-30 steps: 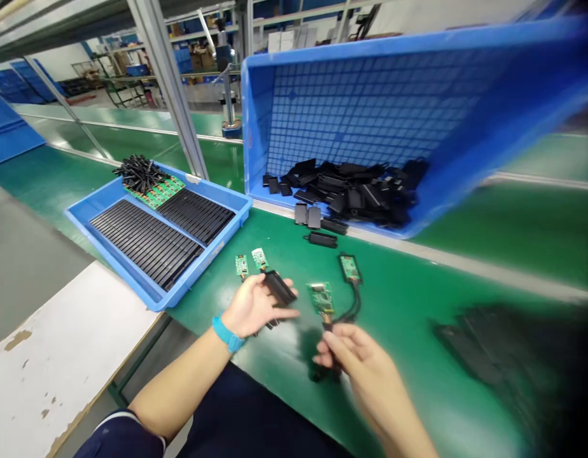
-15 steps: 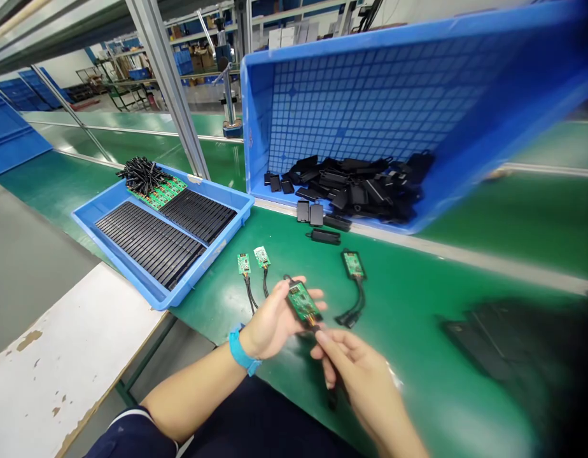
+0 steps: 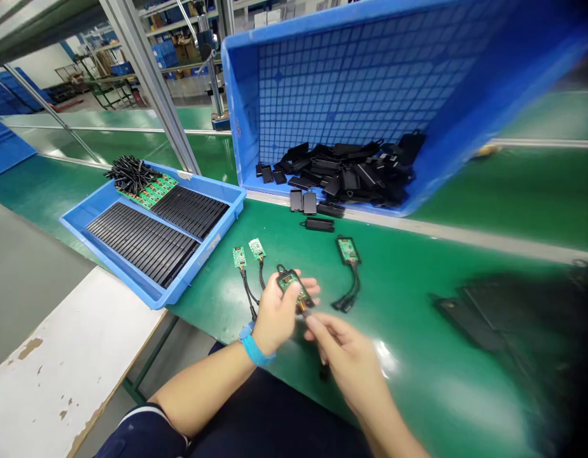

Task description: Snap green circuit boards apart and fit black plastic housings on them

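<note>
Circuit board (image 3: 288, 278): under the left thumb, face up in a black case (image 3: 287, 272) laid across the left fingers.
Long axis: slants from the case's loop, beyond the left thumb, down and rightward to the right fingertips; the left hand is nearer, already touching it.
Left hand (image 3: 277, 321): palm beneath the case, thumb pressed on top, other fingers partly spread on the far side.
Right hand (image 3: 346, 350): thumb and index pinching the cable (image 3: 305, 313) just where it leaves the case.
Cased board (image 3: 348, 250): on the green table, beyond the right fingertips, its leads trailing back toward them.
Loose boards (image 3: 239, 257): two, left of the left fingers and slightly beyond, leads running toward that wrist.
Dark pile (image 3: 485, 312): well right of the right fingers, too blurred to identify.
Single black part (image 3: 319, 224): beyond both hands, short of the bin.
Shallow tray (image 3: 198, 272): farther left, holding two blocks of black strips (image 3: 141, 242), plus green boards with bunched black cables (image 3: 132, 173).
Blue bin (image 3: 351, 95): beyond the fingers, tipped with its mouth toward them, black parts (image 3: 336, 168) heaped inside.
</note>
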Tool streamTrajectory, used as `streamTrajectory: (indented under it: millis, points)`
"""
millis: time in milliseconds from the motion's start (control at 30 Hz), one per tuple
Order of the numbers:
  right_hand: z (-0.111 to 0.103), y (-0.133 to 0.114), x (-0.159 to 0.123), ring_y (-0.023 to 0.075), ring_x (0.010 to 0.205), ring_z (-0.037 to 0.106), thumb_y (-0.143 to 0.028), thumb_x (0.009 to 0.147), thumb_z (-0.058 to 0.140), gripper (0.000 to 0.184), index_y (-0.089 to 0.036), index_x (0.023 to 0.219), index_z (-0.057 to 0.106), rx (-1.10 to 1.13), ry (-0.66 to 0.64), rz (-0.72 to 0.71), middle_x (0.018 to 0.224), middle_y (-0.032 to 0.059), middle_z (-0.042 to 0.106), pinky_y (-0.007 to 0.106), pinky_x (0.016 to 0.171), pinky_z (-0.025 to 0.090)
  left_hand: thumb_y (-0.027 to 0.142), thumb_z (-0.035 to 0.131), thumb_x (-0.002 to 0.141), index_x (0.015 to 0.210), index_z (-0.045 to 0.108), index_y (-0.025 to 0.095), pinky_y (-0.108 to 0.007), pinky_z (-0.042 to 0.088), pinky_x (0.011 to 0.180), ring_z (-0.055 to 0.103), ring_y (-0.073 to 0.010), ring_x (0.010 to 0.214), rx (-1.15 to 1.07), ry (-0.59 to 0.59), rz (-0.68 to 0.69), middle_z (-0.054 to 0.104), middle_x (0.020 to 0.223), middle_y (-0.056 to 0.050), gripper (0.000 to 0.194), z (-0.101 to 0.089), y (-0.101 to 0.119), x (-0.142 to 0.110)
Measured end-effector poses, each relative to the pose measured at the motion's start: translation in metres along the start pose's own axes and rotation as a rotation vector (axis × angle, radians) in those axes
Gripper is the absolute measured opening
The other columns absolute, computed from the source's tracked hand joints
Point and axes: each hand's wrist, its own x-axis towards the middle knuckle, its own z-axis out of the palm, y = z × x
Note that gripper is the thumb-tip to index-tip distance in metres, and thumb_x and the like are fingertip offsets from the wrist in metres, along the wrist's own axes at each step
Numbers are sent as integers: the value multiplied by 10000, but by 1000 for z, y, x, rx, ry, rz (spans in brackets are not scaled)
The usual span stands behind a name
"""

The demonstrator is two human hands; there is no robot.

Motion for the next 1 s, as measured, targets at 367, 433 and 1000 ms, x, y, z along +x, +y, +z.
streamTrajectory:
  millis: [367,433,1000]
  points:
    - [4,1,-8,159,572,565,-384,712,571,232,-160,732,629,-51,114,-135,600,32,620,258,556,454,274,464,846,1056,437,142,-382,517,754,610,-213,904,39,3,1,628,947,-94,249,8,8,-13]
    - [5,0,-9,153,569,559,-380,708,573,229,-159,743,622,-11,137,-134,600,28,616,252,551,448,280,464,844,1054,441,145,-375,519,743,611,-213,897,68,15,5,627,934,-91,250,10,9,-14]
    - [-32,-11,25,155,652,586,-349,795,500,185,-195,720,571,-278,-52,-306,691,22,640,270,641,454,303,471,830,1044,479,166,-314,513,713,610,-180,876,266,22,-93,611,992,-88,253,28,17,16]
